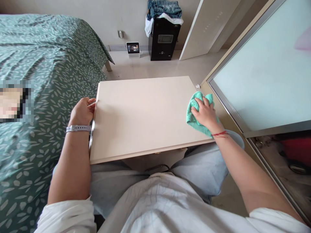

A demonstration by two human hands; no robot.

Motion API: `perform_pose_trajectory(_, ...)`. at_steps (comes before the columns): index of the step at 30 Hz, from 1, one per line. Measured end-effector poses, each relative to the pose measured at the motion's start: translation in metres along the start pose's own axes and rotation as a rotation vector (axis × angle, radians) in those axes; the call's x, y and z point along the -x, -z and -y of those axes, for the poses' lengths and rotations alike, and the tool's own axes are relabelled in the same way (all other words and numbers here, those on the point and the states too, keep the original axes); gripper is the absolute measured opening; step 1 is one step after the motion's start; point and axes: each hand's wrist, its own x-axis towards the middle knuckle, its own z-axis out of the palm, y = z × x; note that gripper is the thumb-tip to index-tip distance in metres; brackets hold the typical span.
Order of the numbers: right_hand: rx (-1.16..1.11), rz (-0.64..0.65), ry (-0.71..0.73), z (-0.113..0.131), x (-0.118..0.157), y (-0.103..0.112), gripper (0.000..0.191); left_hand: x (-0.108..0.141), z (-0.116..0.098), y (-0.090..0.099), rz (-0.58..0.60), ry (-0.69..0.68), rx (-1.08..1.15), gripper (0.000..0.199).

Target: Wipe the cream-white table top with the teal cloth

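Observation:
A pale cream board with a flat top [145, 113] lies in front of my body, above my knees. My left hand [84, 111] is at the board's left edge, its fingers curled against the side. My right hand [204, 111] presses a green cloth [193, 121] onto the board's right side, with the fingers bent over the bunched fabric. Part of the cloth hangs toward the board's right edge. A small metal piece [157, 152] shows under the near edge.
A bed with a green leaf-patterned cover [48, 64] stands at the left. Beyond the board are a small screen [133, 48] and a black cabinet [161, 40] topped with jeans [164, 9]. A frosted sliding panel [267, 74] is close on the right.

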Motion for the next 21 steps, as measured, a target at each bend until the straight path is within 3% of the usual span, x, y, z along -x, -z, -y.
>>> perform_pose_trajectory(7, -0.058, 0.004, -0.054, 0.054, -0.107, -0.005, 0.064, -0.002, 0.0, 0.001, -0.004, -0.001, -0.017, 0.033)
perform_pose_trajectory(11, -0.103, 0.013, -0.056, 0.072, -0.153, -0.006, 0.062, -0.006, 0.003, 0.004, -0.001, -0.017, -0.005, 0.026)
perform_pose_trajectory(15, -0.117, 0.008, -0.042, 0.081, -0.173, -0.008, 0.064, -0.003, 0.002, 0.003, -0.006, -0.009, -0.002, 0.03)
perform_pose_trajectory(21, -0.113, 0.02, 0.005, 0.111, -0.165, -0.007, 0.065, 0.004, 0.0, -0.003, -0.047, 0.006, -0.004, 0.033)
